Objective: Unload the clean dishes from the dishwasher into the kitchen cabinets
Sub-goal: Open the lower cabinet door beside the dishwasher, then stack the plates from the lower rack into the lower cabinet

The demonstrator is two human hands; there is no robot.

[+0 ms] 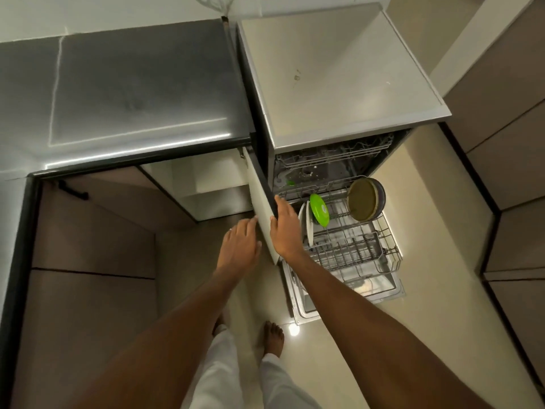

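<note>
While right hand point(284, 228) grips cabinet door point(265, 228) edge, left hand point(240, 246) flat against it.

Glossy beige floor tile point(427, 216) occupies the centre, with a light reflection point(293, 330) at 6 o'clock. Steel countertop point(141, 93) lies at 10 o'clock. Brown panelled cupboards point(513, 160) stand at 3 o'clock.

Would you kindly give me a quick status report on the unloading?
Right hand grips cabinet door edge; left hand open beside it. Green plate, white plates, brown bowl still racked. Open door stands against the lower rack.
</note>
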